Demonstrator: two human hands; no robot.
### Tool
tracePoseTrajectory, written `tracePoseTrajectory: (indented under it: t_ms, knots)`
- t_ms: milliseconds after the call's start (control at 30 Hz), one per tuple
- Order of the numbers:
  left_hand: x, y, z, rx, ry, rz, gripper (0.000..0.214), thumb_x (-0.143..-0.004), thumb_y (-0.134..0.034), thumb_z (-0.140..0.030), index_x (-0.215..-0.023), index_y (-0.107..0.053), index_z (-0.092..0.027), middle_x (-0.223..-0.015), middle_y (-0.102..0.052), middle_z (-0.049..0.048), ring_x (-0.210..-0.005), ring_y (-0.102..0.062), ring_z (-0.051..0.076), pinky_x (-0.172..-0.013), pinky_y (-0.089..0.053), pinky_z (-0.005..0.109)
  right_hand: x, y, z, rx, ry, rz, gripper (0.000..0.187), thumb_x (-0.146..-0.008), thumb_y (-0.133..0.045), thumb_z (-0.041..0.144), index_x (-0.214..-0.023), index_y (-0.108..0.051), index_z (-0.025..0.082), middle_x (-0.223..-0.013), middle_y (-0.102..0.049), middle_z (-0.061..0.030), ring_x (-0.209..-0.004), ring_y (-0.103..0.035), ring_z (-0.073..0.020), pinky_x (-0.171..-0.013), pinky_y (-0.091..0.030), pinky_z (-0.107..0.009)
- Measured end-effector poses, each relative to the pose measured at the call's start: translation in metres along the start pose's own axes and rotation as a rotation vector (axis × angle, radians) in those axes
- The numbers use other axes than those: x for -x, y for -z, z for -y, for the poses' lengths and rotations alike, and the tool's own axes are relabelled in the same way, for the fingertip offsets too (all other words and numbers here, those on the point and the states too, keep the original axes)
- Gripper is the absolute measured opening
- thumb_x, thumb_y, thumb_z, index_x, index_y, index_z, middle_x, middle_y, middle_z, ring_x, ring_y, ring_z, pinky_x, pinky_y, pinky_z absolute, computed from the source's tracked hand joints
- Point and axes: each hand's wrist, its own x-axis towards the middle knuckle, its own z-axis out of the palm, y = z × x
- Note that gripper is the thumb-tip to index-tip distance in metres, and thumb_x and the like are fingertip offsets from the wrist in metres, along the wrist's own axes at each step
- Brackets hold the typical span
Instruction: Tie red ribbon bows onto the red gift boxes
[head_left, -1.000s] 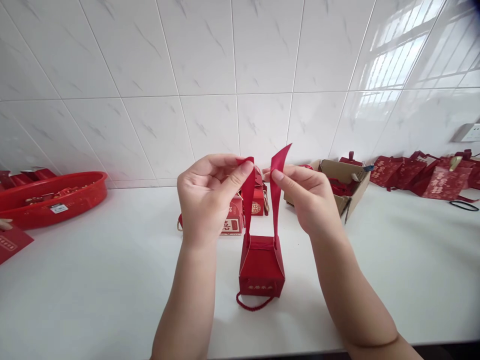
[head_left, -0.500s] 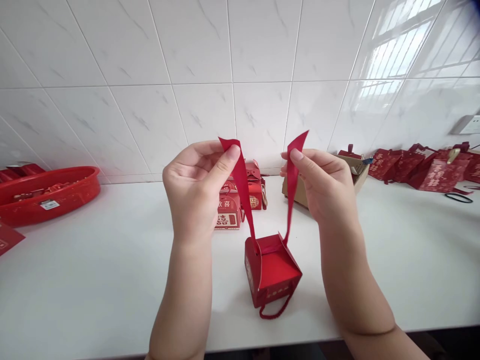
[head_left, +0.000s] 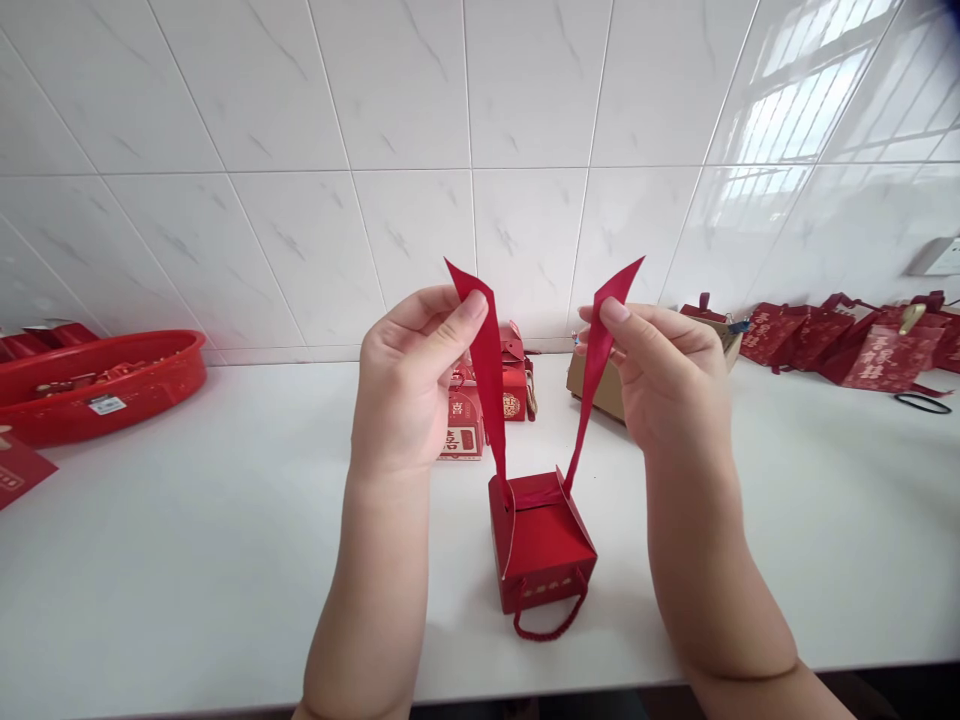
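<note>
A small red gift box (head_left: 546, 545) stands on the white counter (head_left: 187, 560), a red cord loop hanging from its front. Two ends of a red ribbon rise from its top. My left hand (head_left: 409, 385) pinches the left ribbon end (head_left: 487, 360) between thumb and fingers. The right ribbon end (head_left: 600, 350) is pinched the same way by my right hand (head_left: 667, 375). Both ends are pulled up and apart in a V above the box.
Finished red gift boxes (head_left: 487, 405) stand behind my left hand. A cardboard carton (head_left: 600, 390) sits behind my right hand. A red plastic basin (head_left: 97, 385) is at far left; flat red boxes (head_left: 847, 345) lie at far right. White tiled wall behind.
Both hands have drawn the ribbon ends further apart and a little higher. The box has turned slightly, its corner now facing me.
</note>
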Motion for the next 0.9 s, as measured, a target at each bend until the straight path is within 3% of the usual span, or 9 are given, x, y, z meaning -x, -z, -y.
tracePoseTrajectory:
  t_ms: [200, 433, 700, 900]
  knots:
    - [0.0006, -0.0017, 0.0012, 0.004, 0.012, -0.018, 0.013, -0.074, -0.073, -0.037, -0.079, -0.069, -0.025, -0.072, -0.068, -0.0019, -0.076, -0.069, 0.02, -0.058, -0.056, 0.031, -0.001, 0.0014, -0.0043, 0.049, 0.039, -0.062, 0.013, -0.078, -0.068, 0.039, -0.074, -0.075, 0.029, -0.07, -0.068, 0.0013, -0.087, -0.067, -0.0212, -0.071, -0.056, -0.034]
    - [0.0, -0.0026, 0.0009, 0.011, 0.018, -0.023, 0.011, -0.073, -0.074, -0.034, -0.078, -0.07, -0.025, -0.072, -0.069, -0.0026, -0.07, -0.068, 0.017, -0.056, -0.056, 0.028, 0.0002, -0.0017, -0.0026, 0.015, 0.031, -0.083, 0.012, -0.076, -0.07, 0.038, -0.072, -0.075, 0.028, -0.075, -0.07, 0.001, -0.088, -0.068, -0.0196, -0.076, -0.055, -0.034]
    - [0.0, -0.0023, 0.004, 0.001, 0.002, -0.02, 0.01, -0.073, -0.074, -0.032, -0.078, -0.069, -0.024, -0.073, -0.068, -0.0036, -0.065, -0.067, 0.013, -0.055, -0.055, 0.025, 0.0004, 0.0007, -0.003, 0.125, 0.033, -0.104, 0.02, -0.079, -0.065, 0.044, -0.081, -0.075, 0.027, -0.077, -0.07, -0.0004, -0.082, -0.068, -0.0206, -0.066, -0.055, -0.033]
    - [0.0002, -0.0017, 0.0043, -0.018, -0.005, -0.015, 0.013, -0.074, -0.073, -0.034, -0.081, -0.068, -0.026, -0.075, -0.069, -0.0033, -0.073, -0.068, 0.015, -0.06, -0.056, 0.027, 0.0006, -0.0006, -0.0014, 0.066, 0.025, -0.118, 0.017, -0.076, -0.069, 0.041, -0.07, -0.073, 0.026, -0.073, -0.068, 0.001, -0.085, -0.067, -0.0201, -0.066, -0.054, -0.031]
